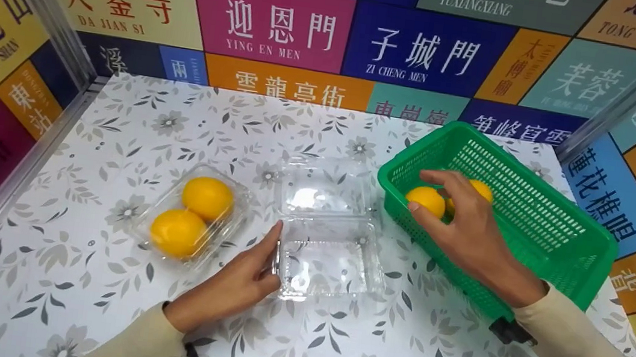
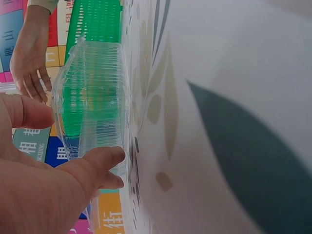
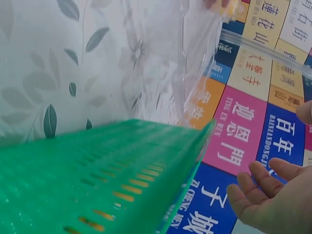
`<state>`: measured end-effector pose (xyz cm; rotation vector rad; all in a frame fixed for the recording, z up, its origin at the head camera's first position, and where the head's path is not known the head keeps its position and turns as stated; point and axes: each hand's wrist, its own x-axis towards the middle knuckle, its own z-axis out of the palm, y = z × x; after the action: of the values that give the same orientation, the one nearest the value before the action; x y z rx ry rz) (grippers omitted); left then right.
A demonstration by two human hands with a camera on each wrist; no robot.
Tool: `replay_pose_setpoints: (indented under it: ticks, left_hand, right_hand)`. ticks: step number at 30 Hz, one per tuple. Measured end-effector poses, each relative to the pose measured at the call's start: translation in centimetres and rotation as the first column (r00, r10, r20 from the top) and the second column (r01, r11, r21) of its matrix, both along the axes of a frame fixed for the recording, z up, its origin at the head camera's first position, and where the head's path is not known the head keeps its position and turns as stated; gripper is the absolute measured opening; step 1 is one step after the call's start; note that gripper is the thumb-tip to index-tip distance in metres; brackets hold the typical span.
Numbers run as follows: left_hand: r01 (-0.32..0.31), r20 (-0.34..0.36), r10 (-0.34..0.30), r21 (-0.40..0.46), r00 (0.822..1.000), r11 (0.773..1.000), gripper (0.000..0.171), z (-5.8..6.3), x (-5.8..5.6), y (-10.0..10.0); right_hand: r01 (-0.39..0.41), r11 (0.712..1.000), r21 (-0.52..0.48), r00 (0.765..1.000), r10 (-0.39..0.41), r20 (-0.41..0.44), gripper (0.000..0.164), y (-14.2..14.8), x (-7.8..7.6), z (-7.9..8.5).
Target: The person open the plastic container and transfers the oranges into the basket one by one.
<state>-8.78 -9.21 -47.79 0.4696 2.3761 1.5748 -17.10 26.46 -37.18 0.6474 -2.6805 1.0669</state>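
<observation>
An open clear plastic clamshell box (image 1: 325,219) lies in the middle of the table with its lid folded back. My left hand (image 1: 238,281) is at its left side; in the left wrist view the thumb and loosely bent fingers (image 2: 105,158) spread beside the clear wall. Over the left end of a green basket (image 1: 561,275) hovers my right hand (image 1: 469,233), fingers spread above a round yellow-orange fruit (image 1: 425,201). Another such fruit (image 1: 480,191) shows behind that hand. The right wrist view has the right hand (image 3: 278,200) with parted fingers above the basket's rim.
Left of the open box stands another clear clamshell (image 1: 230,225) holding two yellow-orange fruits (image 1: 207,198). A white floral cloth (image 1: 369,354) covers the table. Panels with printed characters (image 1: 270,27) rise behind and on both sides, with metal posts at the corners.
</observation>
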Motion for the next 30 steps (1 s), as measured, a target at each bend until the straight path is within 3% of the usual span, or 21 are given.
replay_pose_setpoints:
  ticks: [11,18,30]
  left_hand:
    - [0.003,0.004,-0.003,0.007,1.000,1.000,0.096,-0.1,0.0,-0.1]
    - [0.004,0.004,-0.004,0.014,1.000,1.000,0.097,-0.1,0.1,-0.1]
    - [-0.002,0.013,0.002,0.008,1.000,1.000,0.097,-0.1,0.1,0.0]
  right_hand:
    - [-0.071,0.997,-0.029,0.997,0.071,0.025,0.047,-1.0,1.2,-1.0]
    - [-0.107,0.994,-0.021,0.994,0.107,0.023,0.049,-1.2,1.5,-2.2]
    - [-0.151,0.985,-0.090,0.986,0.156,0.056,0.046,-1.2,2.7,-4.6]
